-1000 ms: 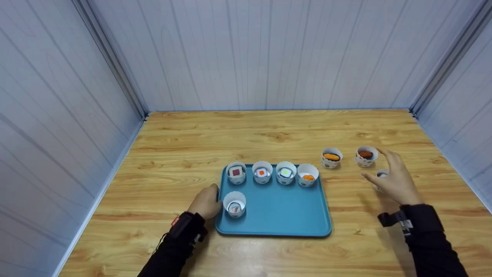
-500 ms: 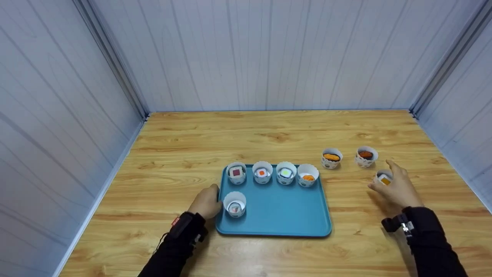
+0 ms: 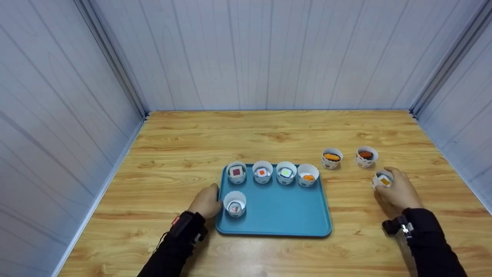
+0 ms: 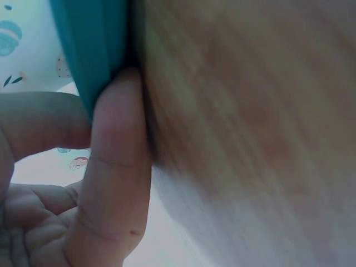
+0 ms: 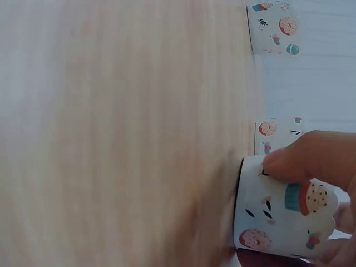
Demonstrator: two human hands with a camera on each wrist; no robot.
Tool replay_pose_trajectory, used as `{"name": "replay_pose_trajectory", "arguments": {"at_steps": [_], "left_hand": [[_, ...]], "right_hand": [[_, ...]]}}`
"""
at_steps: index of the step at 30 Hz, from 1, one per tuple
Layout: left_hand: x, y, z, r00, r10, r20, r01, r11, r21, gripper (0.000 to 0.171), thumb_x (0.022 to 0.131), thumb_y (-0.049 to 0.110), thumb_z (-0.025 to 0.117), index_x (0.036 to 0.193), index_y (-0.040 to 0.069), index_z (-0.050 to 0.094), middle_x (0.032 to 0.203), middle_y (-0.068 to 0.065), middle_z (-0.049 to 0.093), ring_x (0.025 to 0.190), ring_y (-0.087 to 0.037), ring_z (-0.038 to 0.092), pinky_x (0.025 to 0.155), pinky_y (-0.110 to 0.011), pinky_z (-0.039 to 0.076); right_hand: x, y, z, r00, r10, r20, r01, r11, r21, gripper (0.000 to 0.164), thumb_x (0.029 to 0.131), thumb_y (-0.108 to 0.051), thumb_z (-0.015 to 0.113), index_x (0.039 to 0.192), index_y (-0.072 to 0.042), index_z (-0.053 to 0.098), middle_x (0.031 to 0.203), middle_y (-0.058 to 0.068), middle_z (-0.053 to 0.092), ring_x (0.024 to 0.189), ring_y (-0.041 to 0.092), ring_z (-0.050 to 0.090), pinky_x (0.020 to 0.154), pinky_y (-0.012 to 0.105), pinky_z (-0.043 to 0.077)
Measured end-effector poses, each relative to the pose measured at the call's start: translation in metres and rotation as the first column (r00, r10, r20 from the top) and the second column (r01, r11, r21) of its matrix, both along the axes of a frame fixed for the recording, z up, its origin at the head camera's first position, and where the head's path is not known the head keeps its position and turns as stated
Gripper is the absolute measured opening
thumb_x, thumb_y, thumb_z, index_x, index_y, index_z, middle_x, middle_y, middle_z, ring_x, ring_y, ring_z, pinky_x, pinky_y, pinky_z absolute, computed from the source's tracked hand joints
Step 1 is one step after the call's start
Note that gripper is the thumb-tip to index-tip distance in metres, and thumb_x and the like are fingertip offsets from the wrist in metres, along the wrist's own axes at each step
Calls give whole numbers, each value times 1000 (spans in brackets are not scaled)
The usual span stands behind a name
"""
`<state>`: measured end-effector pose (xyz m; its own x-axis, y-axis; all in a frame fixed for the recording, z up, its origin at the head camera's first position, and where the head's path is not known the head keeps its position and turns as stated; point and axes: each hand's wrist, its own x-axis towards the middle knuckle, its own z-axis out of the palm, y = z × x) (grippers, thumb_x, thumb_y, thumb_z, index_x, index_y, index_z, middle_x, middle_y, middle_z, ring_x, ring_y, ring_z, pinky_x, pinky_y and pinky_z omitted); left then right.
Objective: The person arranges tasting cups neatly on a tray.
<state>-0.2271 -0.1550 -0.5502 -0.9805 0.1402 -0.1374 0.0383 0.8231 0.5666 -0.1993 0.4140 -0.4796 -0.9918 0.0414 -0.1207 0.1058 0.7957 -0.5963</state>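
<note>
The right hand (image 3: 400,189) has moved in and pinches a paper cup (image 5: 278,217) right of the blue tray (image 3: 284,211). Far from that cup, the left hand (image 3: 205,201) pinches the tray's left edge.

A wood-grained table (image 3: 192,138) — on it a blue tray (image 3: 280,211) and, to its right, three patterned cups (image 3: 366,157).
</note>
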Motion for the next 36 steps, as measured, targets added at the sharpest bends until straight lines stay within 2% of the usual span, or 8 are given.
{"name": "replay_pose_trajectory", "arguments": {"at_steps": [6,10,15,20,25,32,36], "left_hand": [[-1,0,0,1000,8,16,-8,1000,-1,19,93,5,68,110,-1,64,89,-9,63,79,-23,58,74,-42,52],[-1,-2,-1,1000,-17,-17,17,1000,-5,21,92,6,67,111,-3,63,88,-10,64,78,-23,58,74,-43,52],[0,-1,2,1000,-23,-20,23,1000,-12,21,92,7,67,110,-3,63,88,-11,64,79,-24,58,75,-45,53],[1,0,3,1000,-13,-13,13,1000,1,20,92,7,67,109,-1,63,87,-10,63,79,-24,58,75,-45,53],[2,1,3,1000,-11,-5,11,1000,5,19,93,6,67,110,-1,63,87,-9,63,79,-24,59,74,-44,52],[1,1,3,1000,-5,10,5,1000,2,25,93,6,67,115,-4,63,91,-11,65,81,-24,60,77,-46,54],[1,1,3,1000,-4,6,4,1000,1,24,93,6,67,114,-3,64,91,-11,64,81,-24,60,77,-45,54]], "right_hand": [[-1,-13,7,999,25,-24,-25,1000,-13,80,102,-15,67,160,21,25,148,49,43,123,59,56,93,59,50],[-2,-29,15,997,55,-54,-56,998,-19,79,101,-13,69,160,19,28,150,47,44,125,57,56,94,59,49],[-3,-58,25,987,113,-117,-115,993,-13,75,98,-7,72,159,16,34,153,45,42,128,57,54,94,59,48],[-1,-96,30,955,208,-213,-209,978,20,65,93,0,77,149,16,47,141,43,53,120,56,59,95,65,51],[2,-138,34,917,299,-266,-300,953,38,60,89,1,82,143,11,56,134,35,61,113,48,65,93,62,56],[7,-182,38,886,406,-223,-417,909,-3,59,91,-3,80,144,6,57,129,25,63,106,32,65,87,47,56],[9,-204,36,857,476,-195,-487,874,-5,58,90,-7,80,143,2,58,131,20,65,108,27,64,90,44,55]]}}
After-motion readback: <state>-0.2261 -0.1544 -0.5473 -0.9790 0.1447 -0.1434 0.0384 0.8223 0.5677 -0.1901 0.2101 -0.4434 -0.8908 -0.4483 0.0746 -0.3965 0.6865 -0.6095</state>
